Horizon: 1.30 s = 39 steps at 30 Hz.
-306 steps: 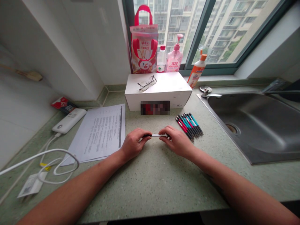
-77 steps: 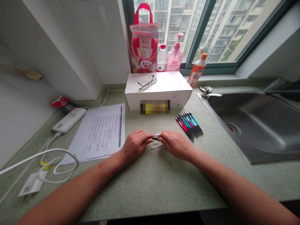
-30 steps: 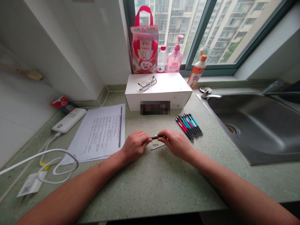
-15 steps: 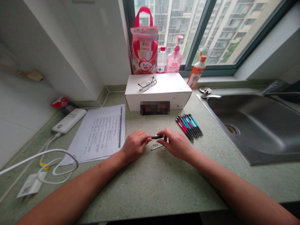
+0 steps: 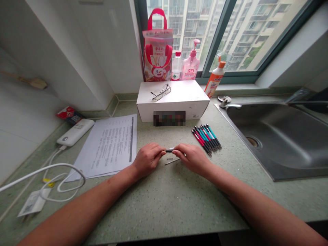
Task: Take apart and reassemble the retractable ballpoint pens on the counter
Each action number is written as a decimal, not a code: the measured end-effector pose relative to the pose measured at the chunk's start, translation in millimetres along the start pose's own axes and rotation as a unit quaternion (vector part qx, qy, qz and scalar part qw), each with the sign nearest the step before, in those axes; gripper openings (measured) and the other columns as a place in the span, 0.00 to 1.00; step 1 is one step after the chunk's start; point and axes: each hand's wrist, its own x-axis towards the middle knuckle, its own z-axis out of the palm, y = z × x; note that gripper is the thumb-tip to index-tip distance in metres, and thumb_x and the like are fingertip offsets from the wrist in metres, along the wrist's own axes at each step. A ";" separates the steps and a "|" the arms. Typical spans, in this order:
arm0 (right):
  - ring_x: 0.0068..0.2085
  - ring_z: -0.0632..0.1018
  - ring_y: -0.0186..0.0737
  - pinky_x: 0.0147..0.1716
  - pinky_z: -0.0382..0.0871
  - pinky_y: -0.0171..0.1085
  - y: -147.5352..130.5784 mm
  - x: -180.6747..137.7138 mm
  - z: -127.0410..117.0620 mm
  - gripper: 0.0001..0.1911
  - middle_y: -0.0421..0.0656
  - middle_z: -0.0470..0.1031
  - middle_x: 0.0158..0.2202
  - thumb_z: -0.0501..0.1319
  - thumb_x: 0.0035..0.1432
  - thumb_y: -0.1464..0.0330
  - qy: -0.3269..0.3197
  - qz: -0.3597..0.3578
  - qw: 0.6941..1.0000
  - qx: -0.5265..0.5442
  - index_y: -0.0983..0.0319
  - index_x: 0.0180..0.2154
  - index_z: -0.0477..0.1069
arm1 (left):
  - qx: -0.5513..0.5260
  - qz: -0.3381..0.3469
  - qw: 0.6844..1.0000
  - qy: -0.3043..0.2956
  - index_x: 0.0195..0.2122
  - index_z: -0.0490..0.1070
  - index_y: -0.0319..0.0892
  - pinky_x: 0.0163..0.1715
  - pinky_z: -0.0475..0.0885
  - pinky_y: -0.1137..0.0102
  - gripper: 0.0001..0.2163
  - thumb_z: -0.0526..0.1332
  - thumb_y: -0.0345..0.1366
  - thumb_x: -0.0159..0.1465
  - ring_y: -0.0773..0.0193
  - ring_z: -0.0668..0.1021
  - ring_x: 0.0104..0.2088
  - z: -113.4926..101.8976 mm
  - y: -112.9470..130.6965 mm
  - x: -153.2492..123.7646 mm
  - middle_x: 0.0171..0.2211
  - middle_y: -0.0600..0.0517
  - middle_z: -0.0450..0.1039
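A short black pen barrel [image 5: 169, 150] lies level between my two hands, just above the counter. My left hand [image 5: 149, 158] is closed, pinching its left end. On the right end, the fingertips of my right hand [image 5: 192, 157] are pressed together around it. Most of the barrel is hidden by fingers. A thin pen refill [image 5: 172, 162] rests on the counter beneath my right fingertips, and a small piece like a spring [image 5: 169, 158] sits just above it. Right of my hands is a row of several pens [image 5: 207, 138] with red, teal and black bodies.
A white box [image 5: 174, 94] with glasses [image 5: 161, 92] on top stands behind my hands. Printed sheets [image 5: 110, 147], a white power bank [image 5: 75, 132] and a looped cable [image 5: 65, 182] lie left. A steel sink [image 5: 284, 136] is at the right.
My right fingers have moved slightly left and closed from a looser curl onto the right end of the pen barrel. My left hand has stayed in place.
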 end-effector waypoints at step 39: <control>0.38 0.75 0.39 0.34 0.62 0.37 -7.0 -1.4 -7.8 0.06 0.43 0.74 0.41 0.66 0.59 0.69 -0.151 -0.112 0.981 -0.037 0.59 0.40 0.76 | 0.091 -0.056 0.993 -0.049 0.43 0.77 0.40 0.43 0.72 0.57 0.06 0.62 0.32 0.67 0.54 0.75 0.40 8.4 -5.8 -1.3 0.38 0.46 0.75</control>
